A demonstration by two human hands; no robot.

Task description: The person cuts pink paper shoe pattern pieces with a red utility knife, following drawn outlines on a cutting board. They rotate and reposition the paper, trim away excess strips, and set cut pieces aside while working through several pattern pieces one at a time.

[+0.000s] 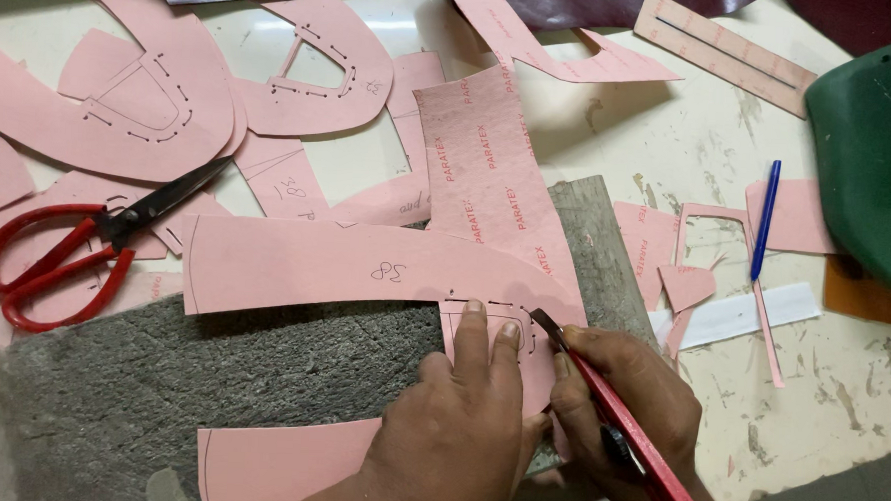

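Cutting a slot row in a pink pattern piece. The left hand (pixel 463 422) lies flat on the pattern (pixel 315 265), index and middle fingers (pixel 474 327) pressed together and extended, their tips just short of a row of small dark slots near the piece's curved right end. The right hand (pixel 624 409) is closed around a red-handled knife (pixel 618 423), held like a pen, with the blade tip touching the card just beside the left fingertips. The pattern lies across a grey cutting board (pixel 209 390), its long arm running left and its curved end under both hands; a second pink piece (pixel 276 464) lies on the board near the left wrist.

Judged from this position, the cut goes best with the holding fingers kept close to the line yet off the blade's path, pressure directed straight down so the card cannot creep on the rough board. A low knife angle and short strokes pulled towards the body would suit such small slots; the chief risk is the tip skidding towards the middle finger.

Around the work: red scissors (pixel 55 253) well to the left, more pink cut-outs (pixel 303 69) beyond, a blue pen (pixel 764 219) and a pink ruler (pixel 725 50) to the right, all apart from the hands.
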